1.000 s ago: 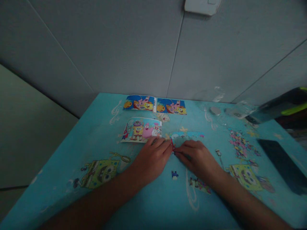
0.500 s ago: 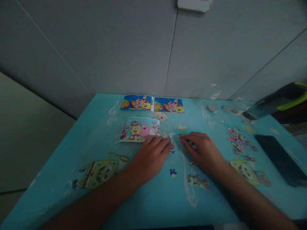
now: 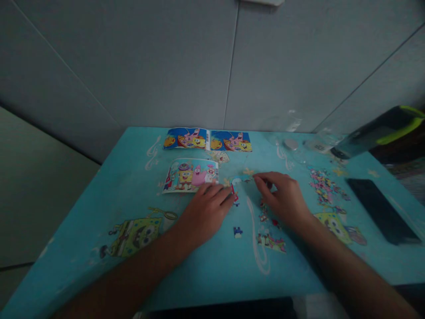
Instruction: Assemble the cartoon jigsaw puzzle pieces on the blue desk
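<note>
Resting palm-down on the turquoise tabletop (image 3: 99,195), left hand (image 3: 204,212) lies flat, fingers extended, fingertips touching a small red puzzle piece (image 3: 234,195); right hand (image 3: 285,197) sits just right of that piece, fingers loosely curled on the surface, grip contents indiscernible; picture card (image 3: 191,175) lies just behind the left hand; blue loose piece (image 3: 237,231) lies near, nearer the viewer; piece pile (image 3: 323,188) well right.

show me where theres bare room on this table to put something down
Free: the near edge of the table between the two forearms, and the far left corner beside the picture card. Crowded: the middle, where the left hand and right hand rest among the puzzle pieces, and the right side with the loose pile and phone.
</note>
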{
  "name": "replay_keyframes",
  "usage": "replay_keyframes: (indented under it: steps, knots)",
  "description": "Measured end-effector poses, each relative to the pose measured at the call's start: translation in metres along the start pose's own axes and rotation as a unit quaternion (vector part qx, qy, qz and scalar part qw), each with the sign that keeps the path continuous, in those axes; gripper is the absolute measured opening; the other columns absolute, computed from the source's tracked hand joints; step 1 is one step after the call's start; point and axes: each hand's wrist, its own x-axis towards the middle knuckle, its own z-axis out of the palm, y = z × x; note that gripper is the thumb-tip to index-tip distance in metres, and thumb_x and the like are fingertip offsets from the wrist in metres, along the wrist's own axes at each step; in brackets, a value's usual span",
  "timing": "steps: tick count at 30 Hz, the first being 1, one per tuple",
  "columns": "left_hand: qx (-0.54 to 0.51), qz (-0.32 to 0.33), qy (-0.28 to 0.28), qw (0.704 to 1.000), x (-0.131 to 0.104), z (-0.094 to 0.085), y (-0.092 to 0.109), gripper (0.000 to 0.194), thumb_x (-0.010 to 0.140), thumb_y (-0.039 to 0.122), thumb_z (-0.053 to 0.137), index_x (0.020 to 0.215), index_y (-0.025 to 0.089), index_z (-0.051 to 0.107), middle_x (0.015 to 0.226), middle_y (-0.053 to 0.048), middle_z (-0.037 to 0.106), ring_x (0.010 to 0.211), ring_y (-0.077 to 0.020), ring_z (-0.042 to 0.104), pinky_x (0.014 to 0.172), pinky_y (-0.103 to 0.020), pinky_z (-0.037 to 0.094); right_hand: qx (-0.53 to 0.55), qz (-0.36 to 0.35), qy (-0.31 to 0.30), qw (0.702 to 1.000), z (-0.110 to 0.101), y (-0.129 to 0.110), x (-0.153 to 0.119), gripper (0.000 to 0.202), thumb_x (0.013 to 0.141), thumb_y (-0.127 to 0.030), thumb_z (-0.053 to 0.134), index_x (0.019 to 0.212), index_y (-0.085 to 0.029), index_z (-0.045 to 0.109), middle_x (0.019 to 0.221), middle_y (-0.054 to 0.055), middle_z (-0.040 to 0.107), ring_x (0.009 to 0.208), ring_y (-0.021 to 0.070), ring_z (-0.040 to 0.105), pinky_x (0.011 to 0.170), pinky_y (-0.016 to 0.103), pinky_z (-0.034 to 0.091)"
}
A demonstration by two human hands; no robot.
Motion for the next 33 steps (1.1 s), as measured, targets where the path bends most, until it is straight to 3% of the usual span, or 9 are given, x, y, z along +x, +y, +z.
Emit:
replay_keyframes:
  steps: [8, 11, 14, 17, 24, 33]
  knots:
    - [-0.004, -0.002, -0.014, 1.000, -0.001, 0.002, -0.001, 0.030, 0.103, 0.021, 0.050, 0.131, 0.019, 0.062, 0.135, -0.007, 0.063, 0.123, -0.0255, 0.056, 0.108, -0.047, 0.040, 0.030, -0.002, -0.010, 1.000, -0.002, -0.002, 0.001, 0.021, 0.100, -0.029, 0.056, 0.099, -0.019, 0.075, 0.084, 0.005, 0.075, 0.075, 0.0179, 0.066, 0.074, 0.032, 0.047]
    - [-0.001, -0.003, -0.014, 1.000, -0.001, 0.001, 0.000, 0.031, 0.103, 0.021, 0.051, 0.132, 0.019, 0.060, 0.136, -0.007, 0.063, 0.123, -0.0255, 0.055, 0.108, -0.047, 0.040, 0.093, -0.066, -0.114, 0.987, -0.008, -0.009, -0.001, 0.020, 0.101, -0.031, 0.057, 0.098, -0.020, 0.074, 0.087, 0.004, 0.074, 0.079, 0.0165, 0.066, 0.076, 0.031, 0.048]
    - [0.000, -0.003, -0.018, 1.000, 0.000, 0.000, 0.001, 0.030, 0.104, 0.022, 0.049, 0.132, 0.019, 0.060, 0.138, -0.007, 0.062, 0.124, -0.0252, 0.055, 0.109, -0.046, 0.039, 0.123, -0.149, -0.248, 0.949, -0.014, -0.021, -0.007, 0.016, 0.097, -0.036, 0.065, 0.096, -0.023, 0.074, 0.089, 0.002, 0.072, 0.086, 0.0174, 0.066, 0.083, 0.034, 0.047]
    - [0.002, -0.009, -0.019, 1.000, 0.001, -0.001, 0.003, 0.029, 0.105, 0.024, 0.048, 0.132, 0.020, 0.060, 0.139, -0.006, 0.060, 0.126, -0.0248, 0.054, 0.110, -0.046, 0.038, 0.112, -0.157, -0.302, 0.933, -0.013, -0.030, -0.017, 0.014, 0.090, -0.039, 0.074, 0.097, -0.026, 0.073, 0.094, 0.001, 0.072, 0.096, 0.0196, 0.066, 0.089, 0.036, 0.047]
    - [0.006, -0.007, -0.014, 1.000, 0.003, -0.002, 0.005, 0.028, 0.107, 0.026, 0.045, 0.129, 0.018, 0.061, 0.130, -0.007, 0.064, 0.122, -0.0238, 0.055, 0.105, -0.044, 0.041, 0.084, -0.140, -0.310, 0.937, 0.000, -0.029, -0.030, 0.014, 0.089, -0.026, 0.076, 0.100, -0.028, 0.070, 0.102, 0.001, 0.070, 0.101, 0.0233, 0.064, 0.091, 0.041, 0.046]
    - [0.004, -0.007, -0.008, 1.000, 0.002, -0.002, 0.004, 0.030, 0.107, 0.024, 0.044, 0.132, 0.018, 0.059, 0.129, -0.009, 0.064, 0.124, -0.0245, 0.055, 0.104, -0.045, 0.042, 0.096, -0.147, -0.307, 0.935, 0.005, -0.024, -0.031, 0.008, 0.093, -0.025, 0.069, 0.100, -0.027, 0.068, 0.099, 0.001, 0.070, 0.095, 0.0222, 0.064, 0.088, 0.040, 0.047]
